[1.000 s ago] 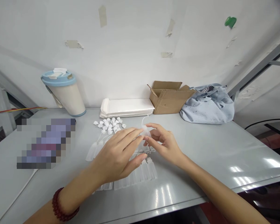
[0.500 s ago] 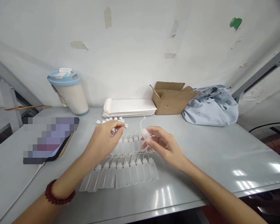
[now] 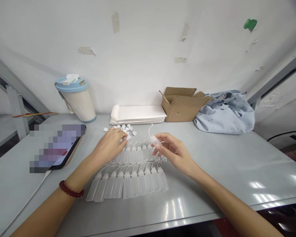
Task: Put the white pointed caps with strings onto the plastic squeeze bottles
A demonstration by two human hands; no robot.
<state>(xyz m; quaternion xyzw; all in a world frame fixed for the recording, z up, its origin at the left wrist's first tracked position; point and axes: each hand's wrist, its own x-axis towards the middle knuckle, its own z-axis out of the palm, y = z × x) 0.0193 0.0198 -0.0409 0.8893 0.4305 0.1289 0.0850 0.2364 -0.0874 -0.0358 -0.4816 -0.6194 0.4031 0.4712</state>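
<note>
My right hand (image 3: 174, 151) holds a small translucent squeeze bottle (image 3: 156, 141) between thumb and fingers, tilted, with a thin curved white tube rising from its top. My left hand (image 3: 111, 141) is at the near edge of a loose group of small white caps (image 3: 123, 127). Its thumb and fingertips close around a white cap (image 3: 128, 137), partly hidden by the fingers. Below both hands, several similar bottles (image 3: 127, 186) lie side by side in a front row, their tubes bent over. A second row of bottles (image 3: 138, 154) lies behind, partly covered by my hands.
White flat boxes or envelopes (image 3: 139, 113) are stacked against the wall beside an open cardboard carton (image 3: 181, 108) and a bunched grey-blue cloth (image 3: 225, 115). At left stand a cream tumbler (image 3: 80, 103) with a blue lid and a phone (image 3: 60, 148) with its cable (image 3: 27, 200).
My left hand has shifted slightly left and down among the caps, its fingertips meeting a cap. My right hand keeps the bottle in nearly the same place. The view has moved slightly.
</note>
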